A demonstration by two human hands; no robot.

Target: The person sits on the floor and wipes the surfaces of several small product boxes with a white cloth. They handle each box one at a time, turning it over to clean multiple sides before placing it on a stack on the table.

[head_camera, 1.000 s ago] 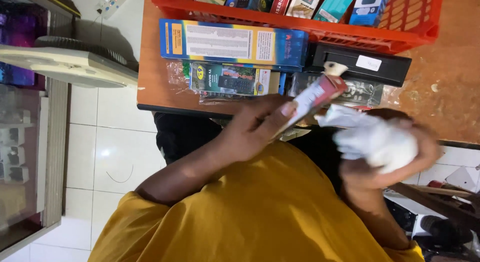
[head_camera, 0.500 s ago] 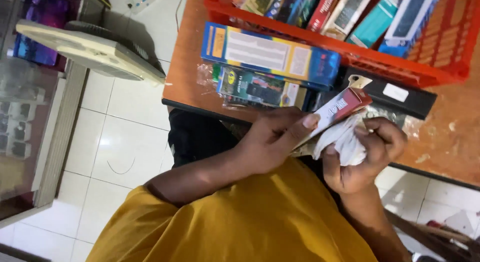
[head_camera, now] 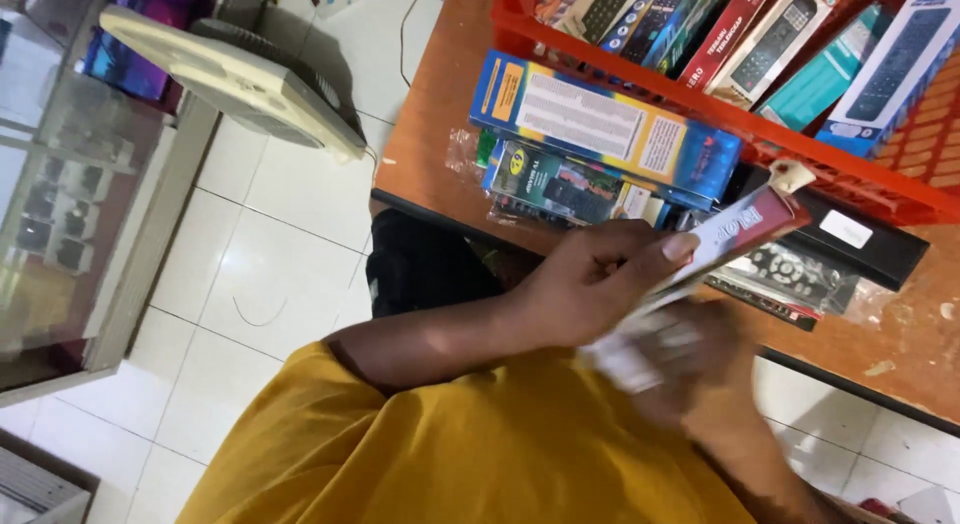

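Two hands meet over the near edge of the desk [head_camera: 440,114]. Fingers [head_camera: 640,259] of the left hand [head_camera: 590,294] are curled tight around the lower end of a slim red and white box [head_camera: 735,234], which slants up and to the right, its top end over the desk and just below the orange crate [head_camera: 720,114]. The right hand [head_camera: 700,369] sits directly under the box, blurred by motion; a white crumpled wad [head_camera: 625,359] shows against it, though how its fingers stand I cannot tell.

Beyond the box, on the brown desk, a long blue and yellow carton [head_camera: 600,129] lies against the crate's front wall, with clear bagged packs [head_camera: 560,184] beside and under it. A black carton [head_camera: 860,239] lies to the right, a bagged black remote control [head_camera: 790,274] in front of it. The crate is filled with boxed remote controls set on edge. Lower in the picture is the person's yellow shirt [head_camera: 450,454]. On the white tiled floor [head_camera: 250,274], well apart to the left, lies a cream fan [head_camera: 240,79] beside a glass cabinet [head_camera: 70,204].
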